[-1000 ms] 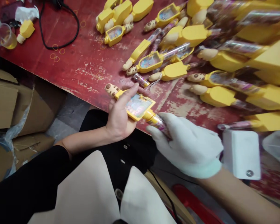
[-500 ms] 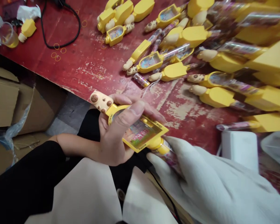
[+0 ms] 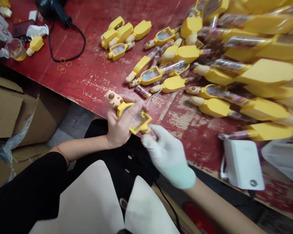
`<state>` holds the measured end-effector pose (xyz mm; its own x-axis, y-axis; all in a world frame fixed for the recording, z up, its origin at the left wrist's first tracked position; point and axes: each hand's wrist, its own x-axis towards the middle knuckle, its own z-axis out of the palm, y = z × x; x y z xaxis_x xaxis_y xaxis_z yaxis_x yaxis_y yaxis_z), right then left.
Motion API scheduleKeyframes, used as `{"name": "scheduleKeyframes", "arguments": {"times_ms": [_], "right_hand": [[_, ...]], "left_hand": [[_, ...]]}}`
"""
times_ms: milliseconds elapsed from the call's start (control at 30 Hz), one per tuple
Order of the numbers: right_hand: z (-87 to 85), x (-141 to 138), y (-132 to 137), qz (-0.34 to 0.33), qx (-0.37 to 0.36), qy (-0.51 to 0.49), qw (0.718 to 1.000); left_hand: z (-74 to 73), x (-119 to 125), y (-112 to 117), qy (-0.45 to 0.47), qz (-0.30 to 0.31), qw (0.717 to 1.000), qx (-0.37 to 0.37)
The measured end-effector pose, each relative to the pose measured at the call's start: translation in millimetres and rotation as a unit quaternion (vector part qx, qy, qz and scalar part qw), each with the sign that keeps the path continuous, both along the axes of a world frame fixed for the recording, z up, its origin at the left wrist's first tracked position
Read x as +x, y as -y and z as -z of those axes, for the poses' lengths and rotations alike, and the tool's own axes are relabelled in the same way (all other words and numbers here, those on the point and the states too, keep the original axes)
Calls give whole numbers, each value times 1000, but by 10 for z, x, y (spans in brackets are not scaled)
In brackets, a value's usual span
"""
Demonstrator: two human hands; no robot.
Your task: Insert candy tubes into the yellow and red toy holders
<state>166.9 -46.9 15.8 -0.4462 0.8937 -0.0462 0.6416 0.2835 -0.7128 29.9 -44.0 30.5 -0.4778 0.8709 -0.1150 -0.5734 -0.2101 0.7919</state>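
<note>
My bare left hand [image 3: 119,126] is wrapped round a yellow toy [image 3: 139,123] with a spotted animal head and a clear picture window. The head points up and to the left, past my fingers. My right hand [image 3: 167,149], in a white glove with a mint cuff, grips the tube [image 3: 150,132] at the toy's lower end. Most of that tube is hidden by the glove. Both hands are held at the table's near edge, above my lap. Just beyond them a short loose tube [image 3: 143,92] lies on the red table [image 3: 88,83].
Many similar yellow toys [image 3: 215,107] are heaped at the right, with a smaller group [image 3: 122,34] at the back. A white box-shaped device [image 3: 244,165] stands at the right edge. A black hair dryer [image 3: 60,11], rubber bands and a plastic cup [image 3: 16,50] lie left. Cardboard boxes [image 3: 7,110] stand below.
Both hands and the toy are now farther from the camera and appear smaller. My right hand has moved left in view, still gripping the tube; its cuff and forearm now show.
</note>
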Motion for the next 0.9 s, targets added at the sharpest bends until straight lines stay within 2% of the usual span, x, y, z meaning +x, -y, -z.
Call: {"name": "scheduleKeyframes", "arguments": {"times_ms": [67,133,200,300,400,467,533,600,667,733,767,800,867,900], "right_hand": [[120,-16,-33,2,43,32,999],[140,-8,-22,-9,53,48,997],[76,16,20,-22,17,23,999],[-42,48,70,-49,-75,-23,996],[-4,27,58,-74,-133,-49,987],[112,-30,29,-43,-97,-28,994],[237,-101,4,11,-43,46,998],[313,-153,-5,30,-39,107,993],[319,-159,7,14,-74,87,993],[283,-123,37,-26,-134,0,991],[264,-97,56,-51,-188,-49,980],[254,-74,75,-78,-263,-97,957],[273,-50,96,-124,-430,-176,877],[302,-55,88,-123,-491,-209,837]], "left_hand": [[94,-18,-76,8,17,1000,-23],[140,-13,-79,11,23,999,-23],[157,-4,-27,0,43,999,-16],[186,-20,50,-10,81,997,-12],[269,-44,21,-15,122,992,8],[346,-34,-53,-37,94,995,18],[411,-5,-124,-54,35,998,4],[439,12,-155,-61,22,998,-21],[427,-8,-138,-62,65,996,-22],[398,-66,-94,-42,136,990,3],[391,-99,-70,-24,181,983,14],[396,-126,-49,-2,224,974,19],[455,-148,-38,21,281,960,8],[507,-138,-55,18,275,961,-4]]}}
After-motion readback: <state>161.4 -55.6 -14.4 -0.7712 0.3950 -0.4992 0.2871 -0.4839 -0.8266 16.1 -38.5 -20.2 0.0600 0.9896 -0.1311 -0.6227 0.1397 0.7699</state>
